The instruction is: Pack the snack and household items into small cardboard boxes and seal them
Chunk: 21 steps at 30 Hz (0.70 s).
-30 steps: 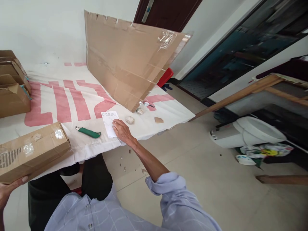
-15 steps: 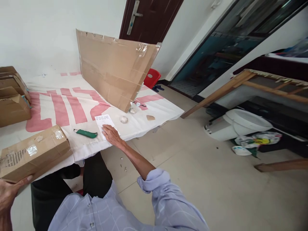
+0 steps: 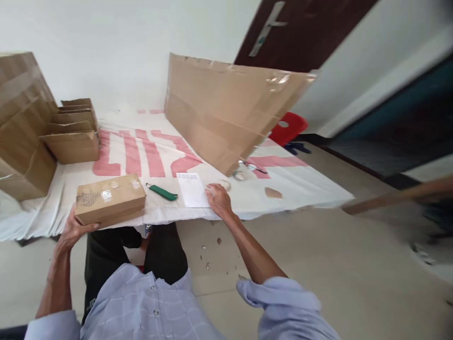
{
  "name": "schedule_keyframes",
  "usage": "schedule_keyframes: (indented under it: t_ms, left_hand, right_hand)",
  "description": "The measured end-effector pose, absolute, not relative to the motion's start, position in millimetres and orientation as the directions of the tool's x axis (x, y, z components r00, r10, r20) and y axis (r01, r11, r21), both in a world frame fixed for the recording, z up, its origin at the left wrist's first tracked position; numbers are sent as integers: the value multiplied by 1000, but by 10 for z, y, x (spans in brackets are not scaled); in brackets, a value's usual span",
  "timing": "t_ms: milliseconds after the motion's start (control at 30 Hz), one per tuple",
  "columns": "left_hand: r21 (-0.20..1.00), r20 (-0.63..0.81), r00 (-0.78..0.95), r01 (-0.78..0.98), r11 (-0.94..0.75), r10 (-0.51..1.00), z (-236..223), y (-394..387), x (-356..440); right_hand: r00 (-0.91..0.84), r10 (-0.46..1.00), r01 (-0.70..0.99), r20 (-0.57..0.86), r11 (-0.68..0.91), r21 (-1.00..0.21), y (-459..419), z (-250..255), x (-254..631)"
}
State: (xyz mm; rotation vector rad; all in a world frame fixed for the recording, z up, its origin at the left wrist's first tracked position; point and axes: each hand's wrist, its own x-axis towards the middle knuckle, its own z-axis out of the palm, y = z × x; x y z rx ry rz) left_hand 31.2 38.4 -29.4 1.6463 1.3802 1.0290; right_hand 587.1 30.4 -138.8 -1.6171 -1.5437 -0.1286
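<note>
My left hand [image 3: 72, 230] grips the near left corner of a small taped cardboard box [image 3: 110, 199] that rests on the table's front edge. My right hand [image 3: 219, 199] lies on the cloth with its fingers loosely flat, touching the right edge of a white sheet of paper [image 3: 192, 190]. A clear crumpled wad [image 3: 225, 184] sits just beyond that hand. A green-handled utility knife [image 3: 162, 191] lies between the box and the paper.
A large flattened cardboard sheet [image 3: 226, 111] stands tilted on the table [image 3: 304, 189], which wears a white cloth with red letters. Folded boxes [image 3: 72, 130] and a tall carton [image 3: 17, 123] stand at the left. A red stool [image 3: 288, 128] is beyond the table. Small scraps lie on the floor.
The view has swung left and the box is now fully in sight. My right hand has slid from on top of the paper to its right edge. My left hand still holds the box.
</note>
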Motion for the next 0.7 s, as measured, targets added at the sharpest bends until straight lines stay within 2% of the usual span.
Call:
schedule_keyframes:
  t_ms: [100,333,467,700]
  left_hand:
    - [935,114,146,319,-156,983,-377,384,234]
    - [934,287,194,162,-319,938,-493,479,40]
    - [932,262,245,188,-311,934,-451,506,-2]
    - [929,257,283,191,-317,924,-429,442,12]
  right_hand:
    - [126,755,812,644,295,-504,366,-1254,5446]
    - [-158,751,653,641,567,-503,443,-557,4234]
    - [-259,764,583,591,611,-535,454,-381,3864]
    - [-266,774,601,574,599,-529,362,-375,3813]
